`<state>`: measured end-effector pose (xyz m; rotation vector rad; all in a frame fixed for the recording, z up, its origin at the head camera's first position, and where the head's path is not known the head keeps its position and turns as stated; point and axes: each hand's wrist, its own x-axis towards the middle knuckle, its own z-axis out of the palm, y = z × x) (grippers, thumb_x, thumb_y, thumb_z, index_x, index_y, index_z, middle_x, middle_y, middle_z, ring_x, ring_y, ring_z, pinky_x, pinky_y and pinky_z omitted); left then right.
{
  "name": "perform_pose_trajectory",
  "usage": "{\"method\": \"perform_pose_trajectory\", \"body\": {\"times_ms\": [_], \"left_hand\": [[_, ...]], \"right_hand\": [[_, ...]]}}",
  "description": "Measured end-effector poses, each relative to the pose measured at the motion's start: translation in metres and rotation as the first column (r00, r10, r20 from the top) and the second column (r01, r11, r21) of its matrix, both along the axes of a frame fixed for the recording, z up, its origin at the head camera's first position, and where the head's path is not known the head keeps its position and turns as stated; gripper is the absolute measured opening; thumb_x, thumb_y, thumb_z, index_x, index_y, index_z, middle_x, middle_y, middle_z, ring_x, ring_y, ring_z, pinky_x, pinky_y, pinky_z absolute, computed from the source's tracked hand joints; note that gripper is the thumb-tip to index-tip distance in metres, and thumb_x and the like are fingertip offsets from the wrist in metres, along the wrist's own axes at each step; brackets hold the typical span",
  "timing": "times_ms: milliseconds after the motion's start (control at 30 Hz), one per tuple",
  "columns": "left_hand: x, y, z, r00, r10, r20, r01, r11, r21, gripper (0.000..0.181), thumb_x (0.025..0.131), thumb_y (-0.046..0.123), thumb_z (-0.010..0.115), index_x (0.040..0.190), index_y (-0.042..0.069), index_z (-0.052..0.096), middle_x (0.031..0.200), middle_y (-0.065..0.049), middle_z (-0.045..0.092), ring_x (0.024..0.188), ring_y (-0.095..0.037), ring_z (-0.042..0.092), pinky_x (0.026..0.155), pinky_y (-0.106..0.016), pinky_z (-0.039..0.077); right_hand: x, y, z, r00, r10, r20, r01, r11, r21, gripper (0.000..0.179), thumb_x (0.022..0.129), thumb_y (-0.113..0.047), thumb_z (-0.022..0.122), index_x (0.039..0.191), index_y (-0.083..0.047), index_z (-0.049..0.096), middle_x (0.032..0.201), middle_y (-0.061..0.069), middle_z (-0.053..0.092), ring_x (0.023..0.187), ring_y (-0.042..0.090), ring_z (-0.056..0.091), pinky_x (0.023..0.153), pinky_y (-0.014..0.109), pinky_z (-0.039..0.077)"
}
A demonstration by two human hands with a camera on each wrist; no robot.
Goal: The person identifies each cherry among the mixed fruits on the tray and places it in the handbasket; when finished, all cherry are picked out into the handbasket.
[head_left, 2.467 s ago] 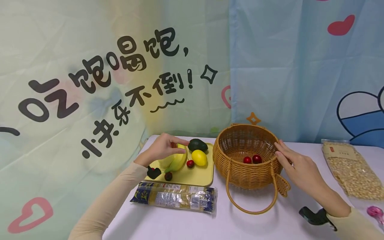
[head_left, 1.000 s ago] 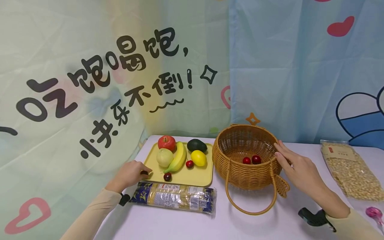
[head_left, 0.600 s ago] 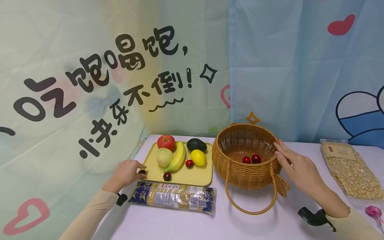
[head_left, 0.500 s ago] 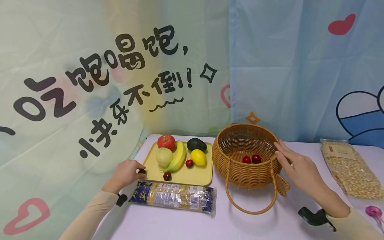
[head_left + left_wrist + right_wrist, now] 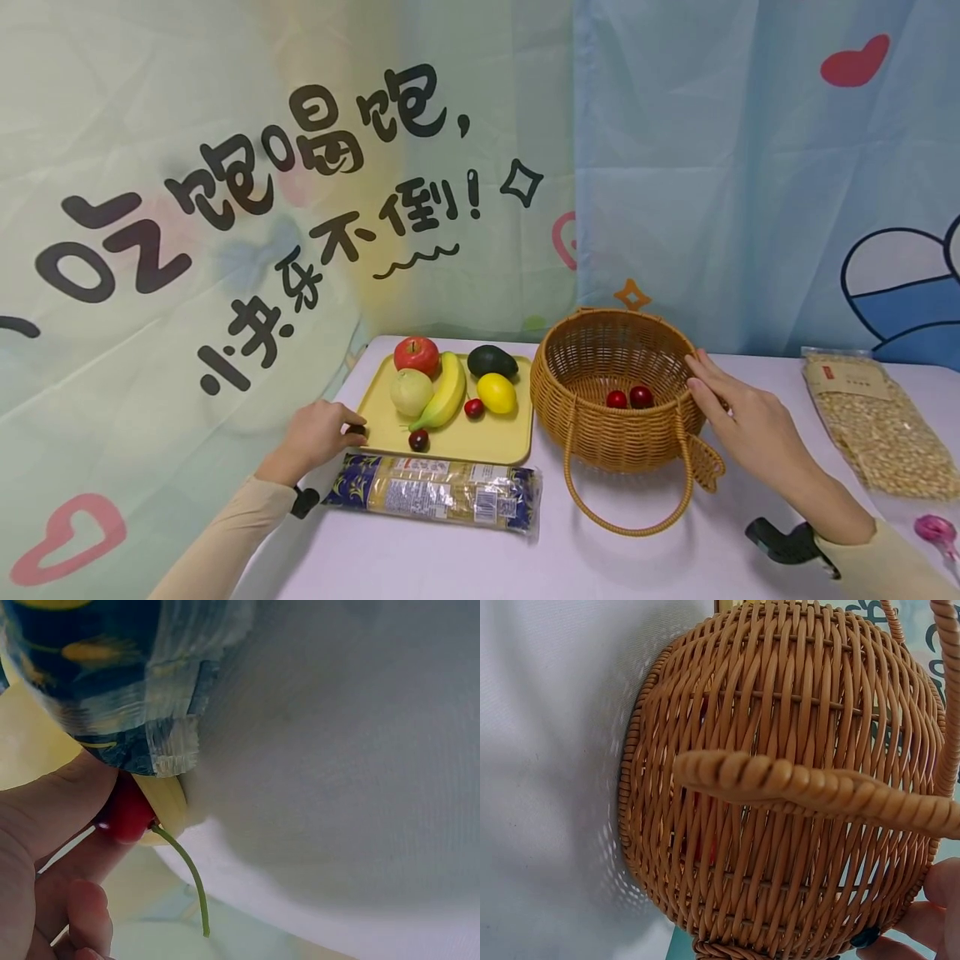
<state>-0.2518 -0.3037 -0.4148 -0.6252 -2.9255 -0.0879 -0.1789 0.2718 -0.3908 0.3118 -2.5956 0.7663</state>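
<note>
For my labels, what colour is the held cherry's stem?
The stem is green, clearest in the left wrist view.

Basket (image 5: pixel 622 442) stands on bench (image 5: pixel 570 567); two cherries (image 5: pixel 641 397) lie within it. Left of basket: tray (image 5: pixel 480 442) bearing fruit (image 5: pixel 447 392). Left front of basket: packet (image 5: pixel 435 496). Well right: bag (image 5: pixel 877 425). Behind: backdrop (image 5: pixel 675 208).

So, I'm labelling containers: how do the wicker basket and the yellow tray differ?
The wicker basket is deep and round; the yellow tray is shallow and rectangular. The basket is woven, the tray smooth. The basket shows two cherries inside; the tray bears more, including an apple and a banana. Both stand on the pale table.
</note>
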Motion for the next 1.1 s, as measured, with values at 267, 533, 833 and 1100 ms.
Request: {"method": "perform_pose_trajectory", "body": {"times_ms": [267,533,833,1100], "left_hand": [[0.002,0.004,0.011,1.0,-0.005,-0.013,0.005,1.0,0.018,0.023,0.081,0.032,0.086,0.099,0.018,0.084,0.097,0.004,0.082,0.076,-0.017,0.073,0.058,-0.034,0.051],[0.003,0.02,0.038,0.994,-0.076,-0.078,0.081,0.995,0.058,0.023,0.082,0.031,0.086,0.101,0.019,0.084,0.089,0.002,0.081,0.057,-0.003,0.051,0.052,-0.028,0.041],[0.004,0.064,0.081,0.971,-0.204,-0.121,0.215,0.973,0.086,0.027,0.08,0.03,0.088,0.105,0.02,0.084,0.075,0.005,0.077,0.054,-0.004,0.042,0.051,-0.023,0.033],[0.002,0.119,0.118,0.898,-0.421,-0.13,0.434,0.896,0.098,0.03,0.082,0.029,0.086,0.111,0.02,0.082,0.1,0.004,0.081,0.076,-0.013,0.072,0.063,-0.023,0.051]], "right_hand": [[0.0,0.0,0.001,1.0,-0.001,-0.006,0.001,1.0,-0.005,0.05,0.11,-0.028,0.048,0.151,0.0,0.048,0.152,0.03,0.045,0.123,0.06,0.054,0.087,0.07,0.049],[0.0,0.001,0.002,1.0,-0.014,0.005,0.014,1.0,0.001,0.05,0.11,-0.029,0.047,0.151,0.0,0.048,0.152,0.03,0.045,0.124,0.06,0.053,0.088,0.071,0.047],[0.0,0.002,0.0,1.0,-0.012,0.01,0.012,1.0,-0.001,0.051,0.11,-0.03,0.047,0.151,0.0,0.047,0.153,0.03,0.045,0.124,0.06,0.053,0.089,0.071,0.048],[-0.001,0.001,0.001,1.0,-0.004,0.011,0.004,1.0,0.002,0.05,0.11,-0.03,0.047,0.151,-0.001,0.048,0.153,0.03,0.045,0.123,0.059,0.054,0.084,0.068,0.051]]}}
